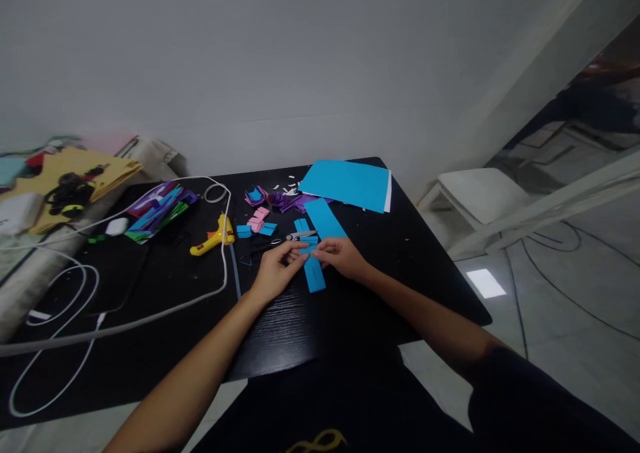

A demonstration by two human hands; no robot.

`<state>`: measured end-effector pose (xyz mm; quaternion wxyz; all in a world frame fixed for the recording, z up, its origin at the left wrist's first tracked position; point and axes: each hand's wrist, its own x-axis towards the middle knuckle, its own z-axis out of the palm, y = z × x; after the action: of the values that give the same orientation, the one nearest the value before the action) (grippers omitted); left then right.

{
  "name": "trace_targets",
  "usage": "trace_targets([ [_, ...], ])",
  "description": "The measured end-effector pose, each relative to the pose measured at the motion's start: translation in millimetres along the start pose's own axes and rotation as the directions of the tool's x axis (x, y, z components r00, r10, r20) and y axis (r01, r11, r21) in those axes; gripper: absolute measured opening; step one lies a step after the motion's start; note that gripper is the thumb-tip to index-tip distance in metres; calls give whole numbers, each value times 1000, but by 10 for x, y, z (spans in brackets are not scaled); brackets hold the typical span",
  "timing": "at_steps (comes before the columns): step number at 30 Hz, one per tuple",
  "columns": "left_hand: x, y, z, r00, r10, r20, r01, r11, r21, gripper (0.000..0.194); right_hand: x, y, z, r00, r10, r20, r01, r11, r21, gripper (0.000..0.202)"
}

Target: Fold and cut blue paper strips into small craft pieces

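Note:
My left hand (279, 270) and my right hand (344, 258) meet over a creased blue paper strip (315, 277). The fingertips of both hands are closed on its upper part, pinching it from either side. Just beyond my fingers lie scissors (303, 235) with metal blades and dark handles. A wider blue paper strip (324, 218) stretches away behind my right hand. Left of the scissors are small folded blue paper pieces (269, 229) and pink paper pieces (258, 219). What exactly lies under my fingertips is partly hidden.
A yellow glue gun (215, 237) lies left, beside a white cable (226, 266). Blue sheets (347, 183) rest at the back, near purple folded paper (300, 204) and white scraps. Coloured strips (163, 212) are piled farther left. A white chair (480, 193) stands right of the black table (395, 293).

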<state>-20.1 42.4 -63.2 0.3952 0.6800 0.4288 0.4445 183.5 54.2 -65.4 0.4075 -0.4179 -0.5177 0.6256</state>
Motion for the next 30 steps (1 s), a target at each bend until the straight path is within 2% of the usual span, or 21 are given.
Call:
trace_targets([
  [12,9,24,-9,999,-32,3,33,999,-22,28,-6,-18,-11,1000,-23,17,24,998,-49,36],
  [20,10,31,-14,999,-38,-2,38,999,-26,28,20,23,-11,999,-12,38,13,999,-33,41],
  [30,8,28,-28,999,-42,-8,42,999,6,29,11,4,-18,997,-50,61,52,998,-34,36],
])
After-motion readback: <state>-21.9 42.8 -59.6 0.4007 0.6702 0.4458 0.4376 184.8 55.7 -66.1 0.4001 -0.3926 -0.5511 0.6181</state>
